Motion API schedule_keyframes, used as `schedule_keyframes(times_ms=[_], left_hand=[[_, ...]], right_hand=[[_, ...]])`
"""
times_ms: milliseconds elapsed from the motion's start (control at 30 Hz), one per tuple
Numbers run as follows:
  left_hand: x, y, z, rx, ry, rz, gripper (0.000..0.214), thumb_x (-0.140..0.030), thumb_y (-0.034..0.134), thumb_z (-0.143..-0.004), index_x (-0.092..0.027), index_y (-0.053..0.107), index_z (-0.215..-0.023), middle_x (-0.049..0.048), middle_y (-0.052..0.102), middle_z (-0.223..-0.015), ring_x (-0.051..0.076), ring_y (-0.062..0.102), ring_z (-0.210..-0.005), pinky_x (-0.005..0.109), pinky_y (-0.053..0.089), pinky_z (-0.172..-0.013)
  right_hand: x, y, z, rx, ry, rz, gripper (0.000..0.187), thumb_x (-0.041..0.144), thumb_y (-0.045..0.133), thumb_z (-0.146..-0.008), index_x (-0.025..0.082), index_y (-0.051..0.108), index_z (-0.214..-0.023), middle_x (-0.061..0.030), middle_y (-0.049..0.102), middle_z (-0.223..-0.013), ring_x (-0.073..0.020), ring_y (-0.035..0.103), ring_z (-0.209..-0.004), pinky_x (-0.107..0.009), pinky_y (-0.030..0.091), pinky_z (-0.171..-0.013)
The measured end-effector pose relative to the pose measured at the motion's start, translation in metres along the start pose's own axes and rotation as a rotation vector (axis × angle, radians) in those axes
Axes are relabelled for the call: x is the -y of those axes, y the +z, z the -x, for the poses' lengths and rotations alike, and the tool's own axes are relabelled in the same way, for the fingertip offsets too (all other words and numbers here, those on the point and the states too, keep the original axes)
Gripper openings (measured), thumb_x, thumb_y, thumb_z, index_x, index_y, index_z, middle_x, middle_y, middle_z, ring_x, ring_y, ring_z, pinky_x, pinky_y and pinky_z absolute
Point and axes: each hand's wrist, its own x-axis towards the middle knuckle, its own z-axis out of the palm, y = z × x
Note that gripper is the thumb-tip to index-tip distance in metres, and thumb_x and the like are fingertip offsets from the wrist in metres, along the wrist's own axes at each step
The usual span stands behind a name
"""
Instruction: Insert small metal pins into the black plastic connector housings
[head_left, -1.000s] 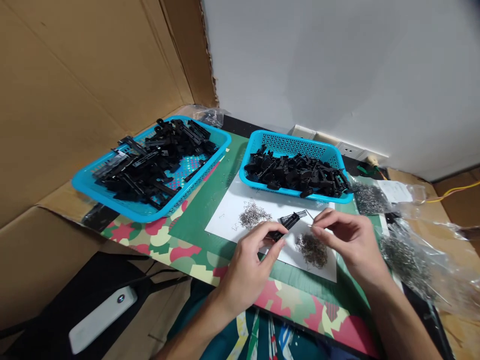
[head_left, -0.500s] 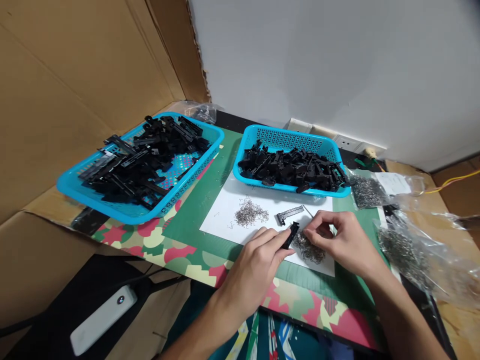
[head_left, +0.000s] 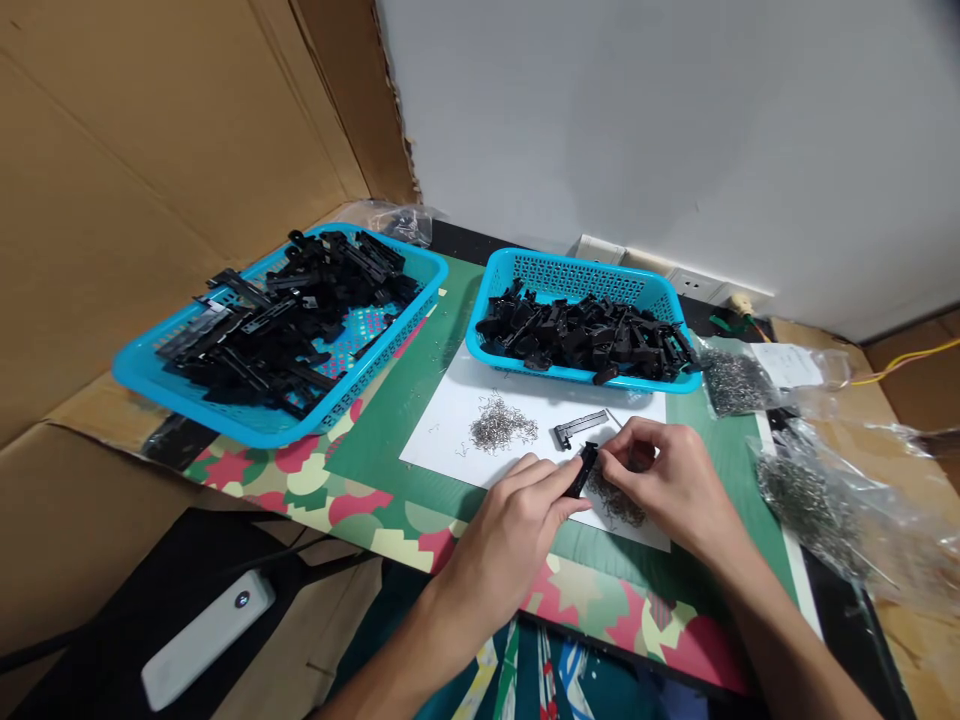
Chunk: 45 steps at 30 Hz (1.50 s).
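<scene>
My left hand [head_left: 517, 515] grips a small black plastic part [head_left: 583, 470] between thumb and fingers, over the white paper sheet [head_left: 435, 440]. The fingertips of my right hand [head_left: 660, 470] are pinched together at the upper right side of that part. What they hold is too small to make out. A thin pale rod [head_left: 614, 418] shows just above these fingers; whether it is held is unclear. Under my right hand lies a pile of small metal springs [head_left: 619, 505], partly hidden. A longer black part [head_left: 581, 428] rests on the paper behind both hands.
Another pile of small metal pieces [head_left: 501, 425] lies left on the paper. Two blue baskets, one left [head_left: 262, 440] and one behind [head_left: 577, 375], hold black parts. Clear bags of metal pieces [head_left: 735, 385] lie at right. A white device [head_left: 206, 640] sits lower left.
My right hand has moved slightly left, bringing its pinched fingertips up against the black part. My left hand has stayed nearly still, keeping its grip.
</scene>
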Motion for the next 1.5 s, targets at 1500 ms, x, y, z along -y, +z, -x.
schedule_keyframes(times_ms=[1500], left_hand=[[0.002, 0.002, -0.002, -0.036, 0.008, -0.04, 0.032, -0.014, 0.061, -0.104, -0.018, 0.066, -0.135, 0.0049, 0.071, -0.098, 0.024, 0.065, -0.098, 0.039, 0.056, -0.082]], right_hand=[[-0.038, -0.034, -0.007, 0.031, -0.122, 0.394, 0.018, 0.033, 0.053, -0.102, 0.023, 0.058, -0.088, -0.0061, 0.065, -0.084, -0.0251, 0.059, -0.082, -0.035, 0.041, -0.07]])
